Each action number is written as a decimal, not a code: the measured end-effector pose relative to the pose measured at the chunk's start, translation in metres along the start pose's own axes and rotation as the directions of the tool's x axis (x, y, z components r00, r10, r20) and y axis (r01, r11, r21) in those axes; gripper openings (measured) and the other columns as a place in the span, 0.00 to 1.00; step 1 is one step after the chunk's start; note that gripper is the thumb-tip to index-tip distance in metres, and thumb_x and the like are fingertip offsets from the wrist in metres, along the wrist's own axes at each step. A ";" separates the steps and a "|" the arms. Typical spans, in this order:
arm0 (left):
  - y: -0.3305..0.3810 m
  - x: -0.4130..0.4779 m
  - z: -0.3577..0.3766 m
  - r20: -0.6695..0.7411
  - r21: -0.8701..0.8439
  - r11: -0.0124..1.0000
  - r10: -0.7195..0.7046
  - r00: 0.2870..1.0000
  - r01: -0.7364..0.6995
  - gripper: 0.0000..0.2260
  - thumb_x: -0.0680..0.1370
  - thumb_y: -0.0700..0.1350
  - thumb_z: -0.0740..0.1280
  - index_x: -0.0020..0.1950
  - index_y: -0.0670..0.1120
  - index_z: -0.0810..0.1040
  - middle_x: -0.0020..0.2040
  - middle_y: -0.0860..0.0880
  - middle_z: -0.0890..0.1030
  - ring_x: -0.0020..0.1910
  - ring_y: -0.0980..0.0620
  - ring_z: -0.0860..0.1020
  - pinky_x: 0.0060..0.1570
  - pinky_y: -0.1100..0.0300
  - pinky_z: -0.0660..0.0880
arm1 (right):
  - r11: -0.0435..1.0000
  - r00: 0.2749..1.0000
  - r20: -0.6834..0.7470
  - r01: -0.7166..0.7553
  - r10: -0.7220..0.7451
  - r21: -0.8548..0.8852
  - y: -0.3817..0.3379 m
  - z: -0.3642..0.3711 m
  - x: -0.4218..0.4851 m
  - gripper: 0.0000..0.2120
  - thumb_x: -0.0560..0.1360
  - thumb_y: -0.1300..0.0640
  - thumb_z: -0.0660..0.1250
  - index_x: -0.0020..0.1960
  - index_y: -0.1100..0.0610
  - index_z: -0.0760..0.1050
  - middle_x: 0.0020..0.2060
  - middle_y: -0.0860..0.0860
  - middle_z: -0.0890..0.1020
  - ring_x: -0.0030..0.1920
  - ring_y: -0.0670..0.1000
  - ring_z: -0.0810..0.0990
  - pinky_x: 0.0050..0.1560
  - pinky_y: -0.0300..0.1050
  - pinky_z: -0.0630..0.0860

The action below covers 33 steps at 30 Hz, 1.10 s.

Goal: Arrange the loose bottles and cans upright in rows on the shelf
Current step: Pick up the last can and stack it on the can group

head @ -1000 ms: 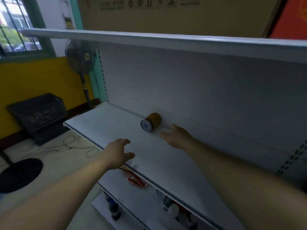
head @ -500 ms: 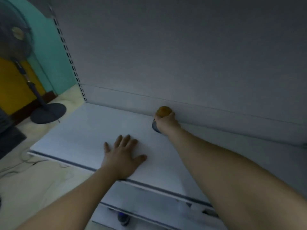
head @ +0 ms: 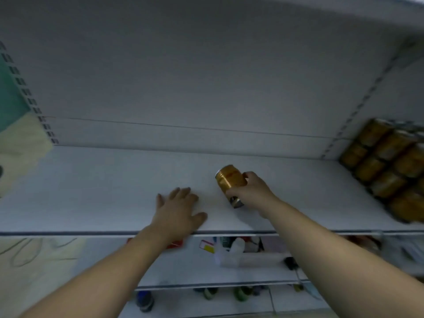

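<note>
A gold can [head: 230,180] is held tilted just above the white shelf [head: 103,189], near its middle. My right hand [head: 251,191] grips the can from the right side, fingers wrapped around its body. My left hand [head: 177,211] lies flat, palm down, fingers spread, on the shelf near the front edge, left of the can. Several matching gold cans [head: 387,171] stand upright in rows at the shelf's far right end.
The shelf's back panel [head: 183,88] rises behind the can. A lower shelf [head: 252,267] holds mixed bottles and packages, and more bottles [head: 144,300] stand on the shelf below it. Floor with cables shows at the left.
My right hand has taken the can from the back of the shelf and lifted it forward, tilted. My left hand stays flat on the shelf. The view has swung right, showing the rows of cans.
</note>
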<state>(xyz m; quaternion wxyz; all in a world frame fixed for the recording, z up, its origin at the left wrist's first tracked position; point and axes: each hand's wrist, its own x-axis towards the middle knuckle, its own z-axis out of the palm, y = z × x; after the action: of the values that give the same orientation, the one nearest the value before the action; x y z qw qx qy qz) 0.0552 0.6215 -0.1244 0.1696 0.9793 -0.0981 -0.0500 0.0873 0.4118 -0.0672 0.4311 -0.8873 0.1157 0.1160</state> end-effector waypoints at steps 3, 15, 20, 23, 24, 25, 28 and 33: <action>0.056 0.008 0.010 0.066 -0.069 0.994 0.094 0.993 -0.089 0.27 0.74 0.62 0.59 0.70 0.53 0.66 0.75 0.51 0.60 0.73 0.49 0.56 0.68 0.41 0.48 | 0.957 0.990 -0.116 -0.041 0.077 0.287 0.034 -0.040 -0.023 0.46 0.63 0.56 0.77 0.75 0.52 0.57 0.54 0.50 0.73 0.46 0.50 0.78 0.37 0.45 0.78; 0.368 0.029 0.061 0.047 -0.360 0.873 0.369 0.928 -0.329 0.26 0.74 0.56 0.67 0.69 0.47 0.69 0.71 0.47 0.68 0.68 0.48 0.67 0.61 0.60 0.64 | 0.844 0.812 -0.550 0.145 0.197 0.516 0.210 -0.273 -0.145 0.41 0.54 0.43 0.75 0.63 0.52 0.67 0.50 0.53 0.79 0.48 0.56 0.80 0.45 0.54 0.80; 0.467 0.031 0.090 0.062 -0.427 0.865 0.320 0.946 -0.264 0.25 0.74 0.55 0.67 0.69 0.48 0.68 0.69 0.47 0.70 0.64 0.48 0.71 0.51 0.61 0.66 | 0.830 0.808 -0.562 0.184 0.177 0.526 0.272 -0.352 -0.169 0.41 0.50 0.33 0.73 0.58 0.48 0.71 0.51 0.53 0.80 0.47 0.55 0.82 0.34 0.48 0.80; 0.502 0.034 0.100 0.021 -0.534 0.813 0.289 0.957 -0.234 0.27 0.73 0.53 0.69 0.69 0.50 0.66 0.66 0.49 0.72 0.58 0.52 0.72 0.50 0.61 0.65 | 0.831 0.834 -0.531 0.183 0.151 0.525 0.297 -0.384 -0.165 0.36 0.55 0.36 0.75 0.60 0.47 0.71 0.51 0.51 0.80 0.48 0.54 0.81 0.43 0.54 0.82; 0.510 0.037 0.103 -0.007 -0.561 0.793 0.282 0.959 -0.237 0.28 0.72 0.52 0.70 0.69 0.50 0.65 0.64 0.51 0.73 0.55 0.55 0.71 0.50 0.61 0.65 | 0.835 0.842 -0.521 0.183 0.139 0.519 0.303 -0.392 -0.159 0.35 0.58 0.39 0.76 0.62 0.47 0.70 0.52 0.49 0.80 0.50 0.53 0.81 0.47 0.54 0.81; 0.516 0.041 0.104 -0.037 -0.579 0.779 0.269 0.962 -0.240 0.29 0.72 0.52 0.71 0.69 0.51 0.64 0.61 0.52 0.73 0.53 0.56 0.70 0.49 0.60 0.65 | 0.840 0.849 -0.514 0.190 0.120 0.509 0.308 -0.399 -0.152 0.34 0.61 0.42 0.76 0.63 0.48 0.69 0.52 0.48 0.79 0.50 0.51 0.80 0.50 0.53 0.80; 0.529 0.065 0.104 -0.118 -0.646 0.727 0.203 0.972 -0.231 0.31 0.71 0.51 0.72 0.70 0.52 0.63 0.61 0.53 0.74 0.58 0.51 0.74 0.55 0.54 0.72 | 0.846 0.859 -0.510 0.234 0.051 0.478 0.312 -0.415 -0.123 0.32 0.65 0.48 0.77 0.65 0.48 0.67 0.52 0.45 0.78 0.50 0.46 0.78 0.47 0.44 0.76; 0.543 0.105 0.110 -0.257 -0.717 0.624 0.176 0.950 -0.310 0.39 0.67 0.55 0.74 0.73 0.54 0.58 0.69 0.50 0.70 0.66 0.51 0.70 0.64 0.46 0.69 | 0.891 0.854 -0.516 0.282 -0.064 0.356 0.306 -0.438 -0.068 0.31 0.65 0.53 0.77 0.61 0.46 0.64 0.48 0.40 0.74 0.45 0.39 0.73 0.37 0.30 0.69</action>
<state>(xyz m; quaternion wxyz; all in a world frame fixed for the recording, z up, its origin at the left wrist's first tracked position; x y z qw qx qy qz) 0.0479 0.0630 -0.0486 0.5702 0.7999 -0.1863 0.0170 -0.0242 -0.1118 -0.0091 0.5763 -0.7805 0.1612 -0.1807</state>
